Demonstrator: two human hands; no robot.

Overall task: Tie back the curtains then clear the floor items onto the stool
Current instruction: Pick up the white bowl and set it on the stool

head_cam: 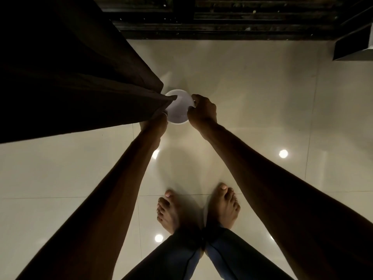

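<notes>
A: Where's the bowl (178, 110)?
B: Frame centre, beside the curtain (80, 77) hem. Right hand (202, 111) fingers pinch its rim; left hand (156, 123) grip unclear.
A: Handling?
B: Looks light, stiff; hold opposite rims.

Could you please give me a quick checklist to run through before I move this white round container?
1. The right hand grips the white container by its rim: ok.
2. The left hand has a firm hold on the opposite rim: cannot tell, as the curtain hides its fingertips.
3. The curtain is clear of the container: not ok, its corner hangs over the rim.
4. The container is empty: cannot tell, the inside is dim.
5. The feet are planted flat on the floor: ok.
6. The stool is in sight: not ok, none is in view.
</notes>
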